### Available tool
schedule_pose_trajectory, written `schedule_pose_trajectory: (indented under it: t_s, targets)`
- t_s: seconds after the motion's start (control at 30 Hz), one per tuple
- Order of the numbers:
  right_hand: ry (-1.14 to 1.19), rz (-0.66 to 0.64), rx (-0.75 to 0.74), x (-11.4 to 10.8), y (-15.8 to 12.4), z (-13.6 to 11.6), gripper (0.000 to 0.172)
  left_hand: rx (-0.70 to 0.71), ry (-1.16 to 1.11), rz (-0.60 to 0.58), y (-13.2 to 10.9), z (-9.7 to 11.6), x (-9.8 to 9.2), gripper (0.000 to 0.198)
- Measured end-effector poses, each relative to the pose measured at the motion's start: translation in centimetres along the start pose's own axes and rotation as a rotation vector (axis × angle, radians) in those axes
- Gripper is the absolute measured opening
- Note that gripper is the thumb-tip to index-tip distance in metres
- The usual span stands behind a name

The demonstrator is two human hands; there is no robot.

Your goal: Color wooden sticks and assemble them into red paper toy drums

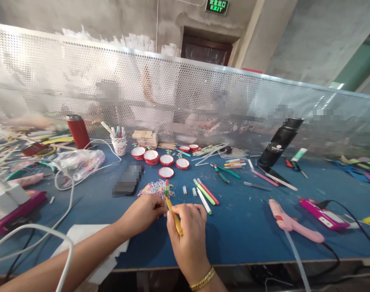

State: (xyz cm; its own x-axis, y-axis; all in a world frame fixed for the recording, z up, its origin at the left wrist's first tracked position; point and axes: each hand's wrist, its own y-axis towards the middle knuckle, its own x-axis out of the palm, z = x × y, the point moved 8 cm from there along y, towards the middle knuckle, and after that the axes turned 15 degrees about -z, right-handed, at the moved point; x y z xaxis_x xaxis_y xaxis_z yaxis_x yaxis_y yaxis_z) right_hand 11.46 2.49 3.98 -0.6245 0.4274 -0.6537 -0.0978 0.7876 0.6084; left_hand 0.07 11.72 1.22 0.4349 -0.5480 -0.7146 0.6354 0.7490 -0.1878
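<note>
The narrow stick [166, 188] stands almost upright in the left grip [146, 211], its top end red with green just below, and its lower part too small and covered to make out. The yellow marker [176, 222], slim and barrel-shaped, lies aslant in the right grip [189, 229], its narrow end pointing up and leftward at the stick, though whether they touch cannot be told.

A red thermos [78, 133] and a black bottle [279, 144] stood before a perforated metal screen [130, 77]; an exit sign [217, 6] glowed above.
</note>
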Motion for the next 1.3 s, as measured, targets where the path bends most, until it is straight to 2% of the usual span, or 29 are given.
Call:
schedule_pose_trajectory:
  t_s: [0.27,0.5,0.8,1.3]
  targets:
    - [-0.023,0.014,0.042,-0.05,-0.21,0.31,0.009,0.016,-0.008,0.0,0.09,0.28,-0.15,0.019]
    - [0.006,-0.004,-0.007,0.05,-0.08,-0.08,0.006,0.011,-0.004,-0.008,0.02,0.19,-0.04,0.017]
    - [-0.032,0.019,0.042,-0.14,-0.13,0.26,0.009,0.016,-0.006,0.005,0.03,0.14,-0.11,0.019]
    - [0.003,-0.003,0.001,-0.03,0.01,-0.16,0.007,0.026,0.003,-0.007,-0.23,0.35,-0.03,0.018]
